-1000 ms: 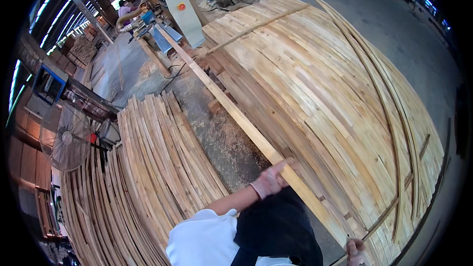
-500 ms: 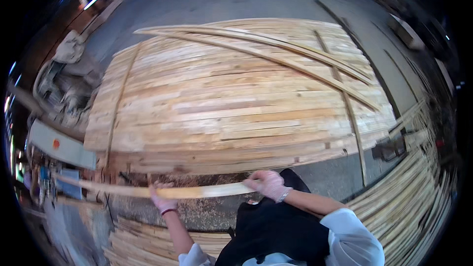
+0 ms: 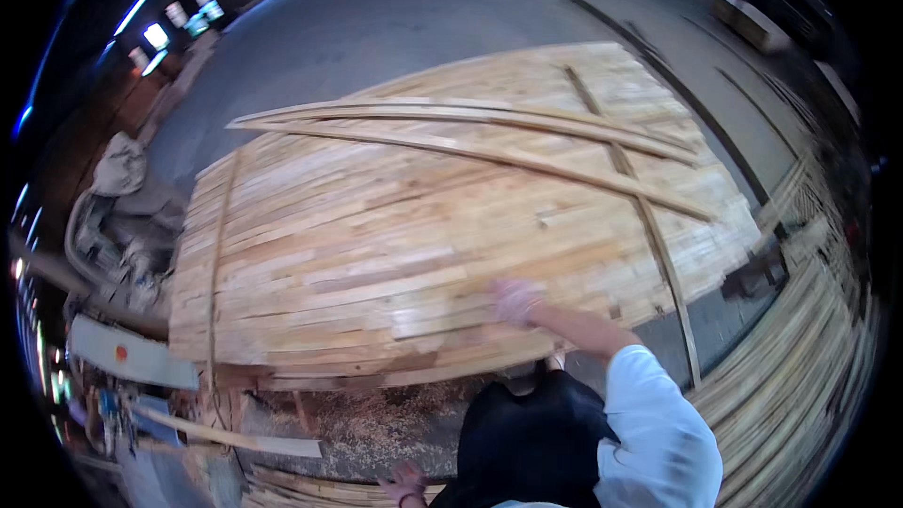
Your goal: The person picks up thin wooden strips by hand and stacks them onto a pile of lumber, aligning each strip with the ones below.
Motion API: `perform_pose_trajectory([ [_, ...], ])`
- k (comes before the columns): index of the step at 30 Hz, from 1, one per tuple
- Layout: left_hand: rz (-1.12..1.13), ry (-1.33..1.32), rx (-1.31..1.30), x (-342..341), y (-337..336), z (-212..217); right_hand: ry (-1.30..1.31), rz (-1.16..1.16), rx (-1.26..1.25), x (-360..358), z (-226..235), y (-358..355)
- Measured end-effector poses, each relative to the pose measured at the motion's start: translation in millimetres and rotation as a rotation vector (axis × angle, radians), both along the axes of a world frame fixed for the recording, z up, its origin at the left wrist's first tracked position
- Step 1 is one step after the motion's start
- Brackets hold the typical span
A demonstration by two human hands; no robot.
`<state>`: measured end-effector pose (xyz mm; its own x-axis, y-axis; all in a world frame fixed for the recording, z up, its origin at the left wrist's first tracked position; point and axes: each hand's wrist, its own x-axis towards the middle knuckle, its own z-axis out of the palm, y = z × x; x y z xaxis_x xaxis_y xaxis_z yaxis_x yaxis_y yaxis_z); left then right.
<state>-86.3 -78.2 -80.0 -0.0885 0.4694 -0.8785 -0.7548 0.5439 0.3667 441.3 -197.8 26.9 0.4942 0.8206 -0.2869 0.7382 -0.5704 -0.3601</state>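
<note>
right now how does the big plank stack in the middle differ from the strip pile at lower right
The plank stack looks paler, the strip pile darker and browner. The right hand is over the stack, away from the pile. Both are made of long wooden pieces.

White shirt, black apron, pale gloves.
The shirt (image 3: 663, 423) is white with a faint bluish cast, its right sleeve (image 3: 649, 376) short, loose and softly creased, leaving the forearm (image 3: 585, 327) bare from about the elbow down. Over the front hangs a plain apron (image 3: 531, 433), solid black, with an uneven, curving outer edge. The right hand (image 3: 515, 303) wears a thin, whitish-pink glove (image 3: 520, 309) (motion smears its weave and seams beyond reading). The left hand (image 3: 404, 480), small near the lower edge, looks covered in a similar pinkish tone, with a dark reddish band (image 3: 411, 499) around the wrist.
</note>
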Motion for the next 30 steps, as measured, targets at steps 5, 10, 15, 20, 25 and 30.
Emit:
perform_pose_trajectory([
  [5, -0.099, 0.043, -0.073, 48.8, -62.1, 3.2, -0.504, -0.651, -0.195, 252.4, -1.0, -121.7],
  [10, -0.254, 0.009, 0.009, 77.4, -61.7, 24.5, -0.792, -0.594, -0.179, 334.2, -45.0, -181.3],
  [15, -0.473, -0.21, 0.091, 156.2, -32.4, 56.8, -0.547, -0.436, -0.464, 332.7, -44.1, -191.3],
  [20, -0.763, -0.443, 0.16, 284.8, 3.6, 74.8, -0.352, -0.123, -0.43, 235.3, 3.7, -202.0],
  [25, -0.957, -0.273, 0.124, 363.3, 3.7, 69.5, 0.032, -0.311, -0.312, 66.1, 7.1, -226.2],
  [30, -1.249, -0.358, 0.159, 380.4, -6.0, 44.7, 0.242, -0.14, -0.512, -109.5, 13.2, -300.8],
])
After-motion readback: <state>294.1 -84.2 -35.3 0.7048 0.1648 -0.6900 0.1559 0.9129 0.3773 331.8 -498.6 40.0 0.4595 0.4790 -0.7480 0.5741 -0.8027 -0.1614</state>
